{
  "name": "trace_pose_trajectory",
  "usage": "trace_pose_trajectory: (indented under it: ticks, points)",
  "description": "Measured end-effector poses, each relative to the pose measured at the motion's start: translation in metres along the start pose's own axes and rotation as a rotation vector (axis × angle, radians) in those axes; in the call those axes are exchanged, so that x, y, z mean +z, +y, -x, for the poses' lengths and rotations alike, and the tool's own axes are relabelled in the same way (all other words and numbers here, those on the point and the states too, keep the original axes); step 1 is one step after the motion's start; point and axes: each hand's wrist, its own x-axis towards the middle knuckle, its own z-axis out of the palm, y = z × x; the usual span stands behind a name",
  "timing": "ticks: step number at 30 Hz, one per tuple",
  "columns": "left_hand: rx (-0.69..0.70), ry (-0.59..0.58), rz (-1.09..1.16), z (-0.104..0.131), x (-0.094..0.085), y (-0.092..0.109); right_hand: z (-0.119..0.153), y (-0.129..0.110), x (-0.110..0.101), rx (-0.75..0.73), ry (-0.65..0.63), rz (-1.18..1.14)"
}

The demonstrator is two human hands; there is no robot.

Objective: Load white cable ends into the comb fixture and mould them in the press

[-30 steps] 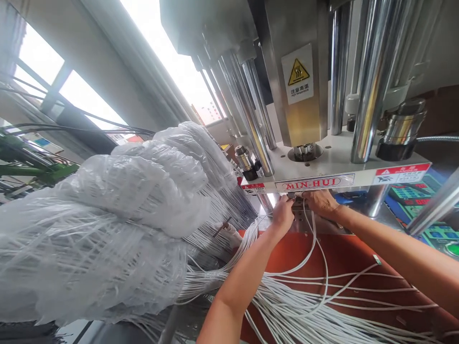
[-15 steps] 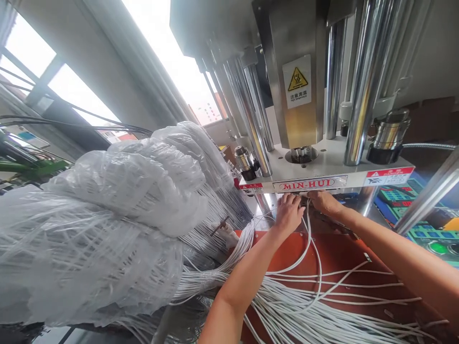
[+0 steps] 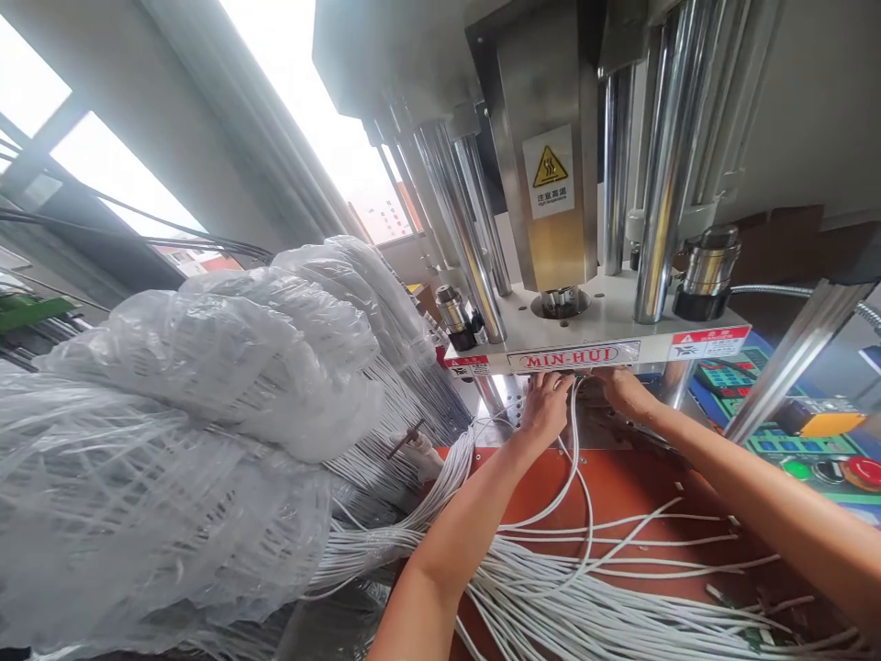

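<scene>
Plastic wrap (image 3: 199, 367), crumpled and see-through, covers big bundles well left of the press plate (image 3: 609, 312), the light one marked MIN-HUI. Small T-shaped handle (image 3: 406, 438) sits below and left of the plate. Shiny round fitting (image 3: 452, 312) stands on the plate's left end. Your left hand (image 3: 547, 408) is at the plate's front edge, left of its middle; fingers bent and close together, tips partly hidden under there, so I can't tell what you're pinching, if anything. Metal block (image 3: 551, 252) with a yellow-triangle heat label (image 3: 549, 172) hangs over the plate. Loose white cables (image 3: 551, 588) fan out well below the plate, on an orange-red surface (image 3: 640, 477). One white cable (image 3: 574, 431) comes out from under the plate's front edge, between your hands, and curves down and left. Your right hand (image 3: 628, 395), right of that cable, reaches in under the plate's edge; fingertips out of sight, can't tell if they're spread or pinching. Bigger fitting (image 3: 708, 271) stands on the plate's right end. Control panel (image 3: 791, 447) lies below and right of the plate, with green (image 3: 797, 469) and red (image 3: 864, 472) buttons.
</scene>
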Motion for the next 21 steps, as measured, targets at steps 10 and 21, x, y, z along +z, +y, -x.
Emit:
trace_pose_trajectory:
  ticks: [10,21]
  points:
    - [0.014,-0.069,-0.023,-0.001,0.007,-0.005,0.004,0.009,0.004,0.048,-0.031,-0.024]
    - [-0.029,-0.017,0.052,-0.015,0.017,0.011,0.025,0.007,0.001,0.078,0.052,-0.068]
